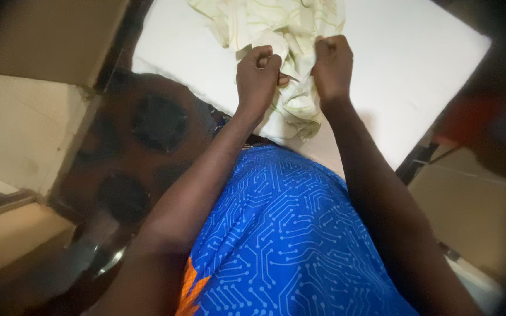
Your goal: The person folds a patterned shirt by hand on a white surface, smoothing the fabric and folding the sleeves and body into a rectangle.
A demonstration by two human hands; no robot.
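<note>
Both hands are closed on one piece of pale cloth [279,35], cream with thin green and orange lines. The left hand [257,76] is clenched in a fist around a gathered fold of it, and the right hand [332,67] pinches the neighbouring fold with its fingers curled in. The two hands are just beside each other, with a bunched strip of the cloth between them. A small thin dark thing shows between the hands, but the view is too blurred to tell what it is.

The cloth lies crumpled on a white flat surface [417,64], maybe a padded board or a mattress. Its long axis goes from the top edge of the picture down toward the person; the wider part spreads at the far end, and a narrow bunched end hangs below the hands, near the front edge of the white surface.

No open container with contents is visible. To the left of the white surface there is a dark glossy top [147,152] with two round dark shapes in it, and it holds nothing that I can make out.

The person wears a blue garment [288,234] with a pattern of light lines, and a small orange part shows at its lower edge.
</note>
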